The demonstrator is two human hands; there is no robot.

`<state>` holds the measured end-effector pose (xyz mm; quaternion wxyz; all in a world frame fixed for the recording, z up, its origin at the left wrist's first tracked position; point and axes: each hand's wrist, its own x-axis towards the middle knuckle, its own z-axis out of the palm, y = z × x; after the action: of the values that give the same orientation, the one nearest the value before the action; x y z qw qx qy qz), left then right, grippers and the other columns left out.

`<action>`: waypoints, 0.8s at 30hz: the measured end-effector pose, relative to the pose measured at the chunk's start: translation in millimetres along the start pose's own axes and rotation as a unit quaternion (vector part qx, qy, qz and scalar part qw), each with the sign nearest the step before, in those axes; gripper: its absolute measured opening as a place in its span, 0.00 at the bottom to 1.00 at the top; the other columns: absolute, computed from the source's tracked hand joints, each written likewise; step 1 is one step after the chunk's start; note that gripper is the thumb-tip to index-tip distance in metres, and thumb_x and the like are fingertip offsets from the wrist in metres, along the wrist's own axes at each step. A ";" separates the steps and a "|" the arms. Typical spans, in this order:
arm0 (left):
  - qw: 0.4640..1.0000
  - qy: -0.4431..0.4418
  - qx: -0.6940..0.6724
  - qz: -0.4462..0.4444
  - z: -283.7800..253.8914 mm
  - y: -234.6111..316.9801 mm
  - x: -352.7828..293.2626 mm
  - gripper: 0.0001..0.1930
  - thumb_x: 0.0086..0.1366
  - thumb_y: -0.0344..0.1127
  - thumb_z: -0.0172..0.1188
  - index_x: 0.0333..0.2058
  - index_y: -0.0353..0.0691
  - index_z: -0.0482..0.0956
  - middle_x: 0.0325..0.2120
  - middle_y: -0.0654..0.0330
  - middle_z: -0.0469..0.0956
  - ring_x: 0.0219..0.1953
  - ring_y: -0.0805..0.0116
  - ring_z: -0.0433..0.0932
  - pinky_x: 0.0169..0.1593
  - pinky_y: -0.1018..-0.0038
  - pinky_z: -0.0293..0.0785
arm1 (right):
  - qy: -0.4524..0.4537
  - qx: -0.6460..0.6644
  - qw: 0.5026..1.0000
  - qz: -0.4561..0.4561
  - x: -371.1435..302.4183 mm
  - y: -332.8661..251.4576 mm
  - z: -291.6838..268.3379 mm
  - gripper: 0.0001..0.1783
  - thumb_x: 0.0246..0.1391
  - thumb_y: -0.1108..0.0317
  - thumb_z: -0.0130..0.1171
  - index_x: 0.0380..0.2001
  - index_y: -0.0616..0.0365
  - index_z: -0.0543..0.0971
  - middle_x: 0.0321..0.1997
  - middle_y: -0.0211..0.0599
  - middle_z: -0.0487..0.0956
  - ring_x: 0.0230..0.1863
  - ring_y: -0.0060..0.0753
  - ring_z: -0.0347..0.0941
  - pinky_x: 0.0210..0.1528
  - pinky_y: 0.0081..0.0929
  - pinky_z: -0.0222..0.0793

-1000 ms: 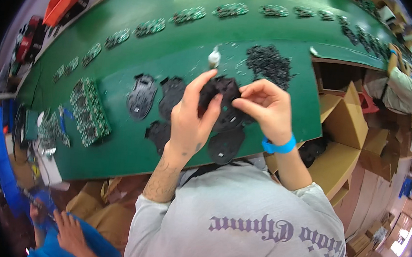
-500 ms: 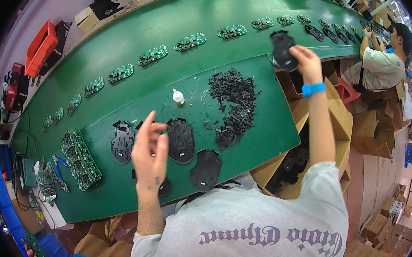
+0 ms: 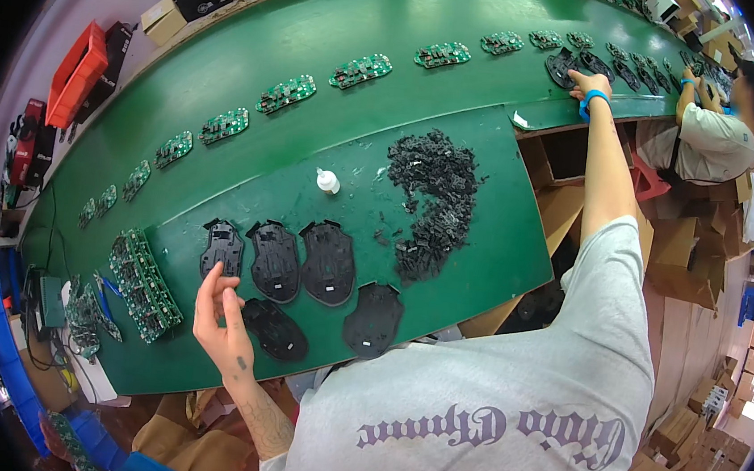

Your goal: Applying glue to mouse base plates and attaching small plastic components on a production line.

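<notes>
At the far right of the bench, my right hand (image 3: 590, 86) reaches out, its fingers closed on the near edge of a black plastic shell (image 3: 560, 67). That shell lies at or just over the bench surface beside a row of similar dark shells (image 3: 626, 73). My left hand (image 3: 224, 323) hovers near the front left edge, fingers apart and holding nothing. Close to it are a black shell (image 3: 275, 330), partly behind the hand, and a narrower shell (image 3: 223, 244). Two wider shells (image 3: 273, 261) (image 3: 330, 263) and another shell (image 3: 373, 321) lie to their right.
Green circuit boards (image 3: 286, 94) run along the bench in a curved row. A heap of black plastic scraps (image 3: 434, 200) lies near a white dropper bottle (image 3: 328, 181). Stacked boards (image 3: 145, 285) and blue-handled pliers (image 3: 107, 302) sit left. A co-worker (image 3: 718, 131) sits far right, beyond cardboard boxes (image 3: 567, 212).
My right hand has carried the black shell away and to the right, down to the row of shells. My left hand has moved left and nearer, uncovering shells behind it.
</notes>
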<state>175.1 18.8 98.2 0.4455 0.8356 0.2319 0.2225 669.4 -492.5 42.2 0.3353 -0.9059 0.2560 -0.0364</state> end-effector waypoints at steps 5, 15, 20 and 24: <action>0.998 -0.042 0.020 0.038 13.2 3.0 18.5 0.15 0.67 0.27 0.48 0.51 0.35 0.75 0.37 0.62 0.77 0.29 0.79 0.70 0.34 0.82 0.67 | 0.036 -0.041 0.998 -0.019 -29.6 -6.0 -17.6 0.29 0.47 0.43 0.62 0.27 0.66 0.81 0.28 0.45 0.82 0.26 0.33 0.81 0.36 0.29 0.74; 0.910 -0.139 0.319 0.225 31.1 -13.9 42.3 0.23 0.61 0.34 0.59 0.55 0.41 0.70 0.48 0.56 0.73 0.53 0.54 0.67 0.57 0.63 0.62 | -0.200 0.092 0.877 -0.427 -329.0 -7.4 -7.1 0.11 0.50 0.67 0.65 0.24 0.66 0.79 0.18 0.31 0.74 0.21 0.17 0.66 0.22 0.18 0.60; 0.930 -0.132 0.265 0.218 30.5 -16.9 54.7 0.16 0.57 0.33 0.62 0.45 0.39 0.75 0.42 0.58 0.74 0.49 0.55 0.69 0.51 0.63 0.65 | -0.195 0.111 0.882 -0.415 -360.7 -11.7 -8.2 0.09 0.49 0.68 0.65 0.25 0.65 0.80 0.22 0.36 0.78 0.23 0.24 0.71 0.27 0.22 0.65; 0.950 -0.123 0.218 0.188 25.8 -16.8 53.0 0.15 0.54 0.33 0.64 0.41 0.39 0.75 0.37 0.57 0.74 0.45 0.56 0.71 0.49 0.65 0.67 | -0.183 0.163 0.897 -0.367 -361.9 -11.5 -6.2 0.06 0.51 0.71 0.63 0.28 0.65 0.81 0.21 0.29 0.75 0.22 0.15 0.69 0.24 0.16 0.62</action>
<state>228.9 41.6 79.7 0.2279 0.9617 0.0569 0.1415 359.4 -312.0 92.4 0.4823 -0.8587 -0.1704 -0.0322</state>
